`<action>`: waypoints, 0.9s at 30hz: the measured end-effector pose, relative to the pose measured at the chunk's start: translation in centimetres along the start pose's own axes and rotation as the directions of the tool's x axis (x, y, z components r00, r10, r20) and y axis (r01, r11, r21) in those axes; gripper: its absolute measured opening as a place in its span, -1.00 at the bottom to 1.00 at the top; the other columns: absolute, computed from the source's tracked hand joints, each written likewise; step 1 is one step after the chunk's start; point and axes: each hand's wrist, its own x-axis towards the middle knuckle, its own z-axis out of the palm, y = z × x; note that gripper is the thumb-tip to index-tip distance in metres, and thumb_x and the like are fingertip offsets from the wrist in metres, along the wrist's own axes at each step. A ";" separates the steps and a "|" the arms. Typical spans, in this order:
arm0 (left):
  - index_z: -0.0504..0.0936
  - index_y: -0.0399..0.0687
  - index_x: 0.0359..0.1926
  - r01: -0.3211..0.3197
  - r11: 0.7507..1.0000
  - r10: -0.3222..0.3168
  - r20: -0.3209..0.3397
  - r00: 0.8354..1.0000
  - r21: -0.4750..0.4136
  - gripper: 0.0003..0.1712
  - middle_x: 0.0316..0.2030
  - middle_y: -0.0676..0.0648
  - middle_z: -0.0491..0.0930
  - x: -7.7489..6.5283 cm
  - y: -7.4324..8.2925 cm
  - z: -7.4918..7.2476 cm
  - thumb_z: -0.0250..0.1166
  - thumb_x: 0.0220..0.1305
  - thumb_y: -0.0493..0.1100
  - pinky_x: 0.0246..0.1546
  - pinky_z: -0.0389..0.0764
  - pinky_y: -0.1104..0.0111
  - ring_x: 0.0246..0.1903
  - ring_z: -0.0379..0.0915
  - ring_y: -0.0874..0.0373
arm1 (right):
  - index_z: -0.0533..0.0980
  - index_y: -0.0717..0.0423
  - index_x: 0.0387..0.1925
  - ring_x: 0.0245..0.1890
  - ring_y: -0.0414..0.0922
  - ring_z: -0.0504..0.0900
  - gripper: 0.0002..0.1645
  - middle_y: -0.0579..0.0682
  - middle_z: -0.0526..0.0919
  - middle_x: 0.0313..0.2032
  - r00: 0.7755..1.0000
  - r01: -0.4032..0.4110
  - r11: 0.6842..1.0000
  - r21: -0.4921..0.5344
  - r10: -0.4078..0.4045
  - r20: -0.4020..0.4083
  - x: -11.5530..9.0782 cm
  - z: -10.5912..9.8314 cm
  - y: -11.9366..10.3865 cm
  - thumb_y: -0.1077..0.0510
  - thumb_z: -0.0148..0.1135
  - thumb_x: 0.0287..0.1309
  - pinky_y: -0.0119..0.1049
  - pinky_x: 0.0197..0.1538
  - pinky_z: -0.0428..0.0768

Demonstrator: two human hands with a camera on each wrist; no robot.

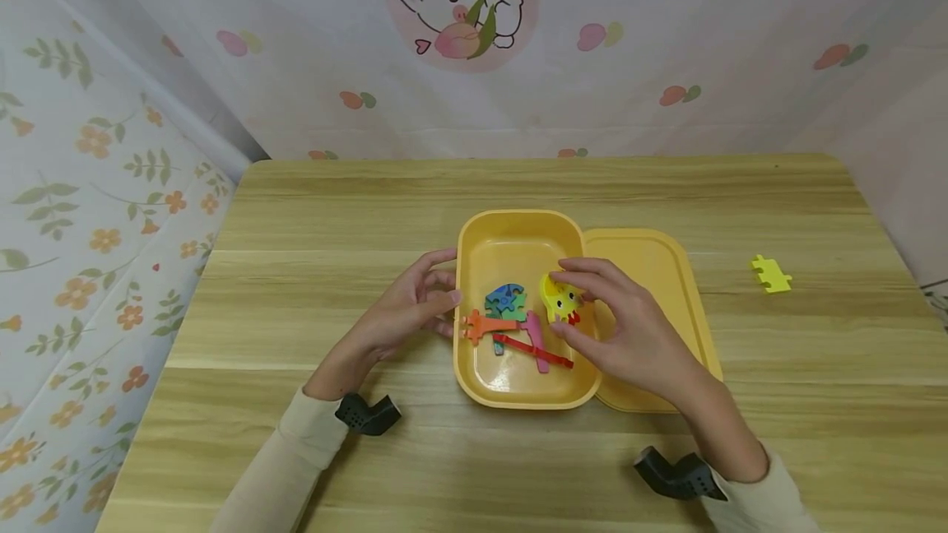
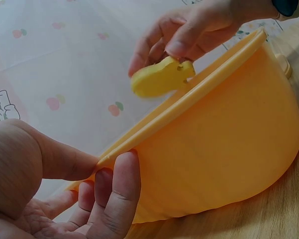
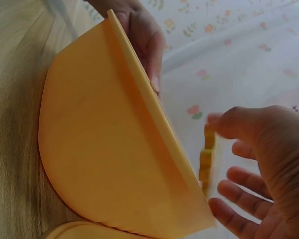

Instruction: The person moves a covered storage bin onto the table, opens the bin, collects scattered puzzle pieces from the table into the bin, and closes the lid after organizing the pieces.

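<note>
A yellow plastic box (image 1: 504, 389) stands on the table with several colourful puzzle pieces inside: a blue-and-green one (image 1: 507, 299), an orange one (image 1: 489, 325), a pink one (image 1: 536, 336) and a thin red one (image 1: 535, 349). My left hand (image 1: 403, 307) grips the box's left rim, thumb at the edge and fingers against the outer wall. Over the right side of the box, my right hand (image 1: 629, 327) pinches a yellow puzzle piece (image 1: 560, 299) with a printed face. In the left wrist view this yellow piece (image 2: 161, 78) is held above the rim.
A flat yellow lid (image 1: 659, 303) lies at the right of the box, partly behind it. Farther right on the wooden table (image 1: 333, 229) lies a single yellow puzzle piece (image 1: 772, 274). Patterned curtains (image 1: 592, 89) hang at the back and left.
</note>
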 end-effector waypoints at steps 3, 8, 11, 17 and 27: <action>0.09 0.07 0.52 0.000 1.000 0.000 0.002 1.000 -0.001 -0.25 0.16 -0.29 0.42 0.0 0.1 0.0 0.17 0.42 -0.28 -0.31 0.78 0.26 -0.11 0.60 -0.03 | 0.58 -0.06 0.18 0.09 -0.13 0.63 -0.35 -0.06 0.56 0.25 1.000 0.012 1.000 0.022 -0.011 -0.023 0.0 -0.1 0.2 0.18 0.57 0.00 -0.45 0.02 0.67; 0.07 0.06 0.53 -0.006 1.000 0.006 0.004 1.000 0.004 -0.24 0.17 -0.31 0.43 -0.1 0.1 0.0 0.17 0.42 -0.29 -0.31 0.78 0.25 -0.13 0.61 -0.03 | 0.59 -0.04 0.17 0.11 -0.10 0.62 -0.38 -0.01 0.60 0.20 0.998 0.010 1.000 0.013 -0.010 -0.067 0.1 -0.5 0.4 0.24 0.54 0.02 -0.53 0.00 0.66; 0.06 0.04 0.53 -0.010 1.000 0.010 0.003 1.000 0.006 -0.24 0.17 -0.32 0.43 -0.1 0.1 0.0 0.17 0.42 -0.30 -0.31 0.79 0.25 -0.13 0.62 -0.02 | 0.58 -0.02 0.18 0.12 -0.11 0.61 -0.35 -0.02 0.62 0.17 0.997 0.003 1.000 -0.011 -0.004 -0.083 0.1 -0.9 0.6 0.26 0.55 -0.01 -0.60 0.01 0.64; 0.09 0.08 0.52 -0.007 1.000 0.007 0.004 1.000 -0.006 -0.25 0.17 -0.32 0.44 -0.1 0.1 0.1 0.17 0.42 -0.30 -0.32 0.78 0.26 -0.14 0.62 -0.03 | 0.59 0.03 0.15 0.03 -0.12 0.65 -0.37 -0.02 0.66 0.08 0.994 -0.019 0.999 -0.047 0.014 -0.108 0.1 -1.6 1.1 0.27 0.55 -0.02 -0.65 0.02 0.59; 0.07 0.05 0.52 -0.004 1.000 0.004 0.004 1.000 -0.009 -0.24 0.16 -0.33 0.43 0.0 0.2 0.0 0.16 0.42 -0.31 -0.32 0.78 0.26 -0.15 0.62 0.00 | 0.59 -0.02 0.15 -0.03 -0.08 0.66 -0.44 0.00 0.67 0.05 0.989 -0.090 0.991 -0.101 0.077 -0.128 -0.1 -2.9 1.9 0.24 0.49 0.08 -0.59 -0.02 0.59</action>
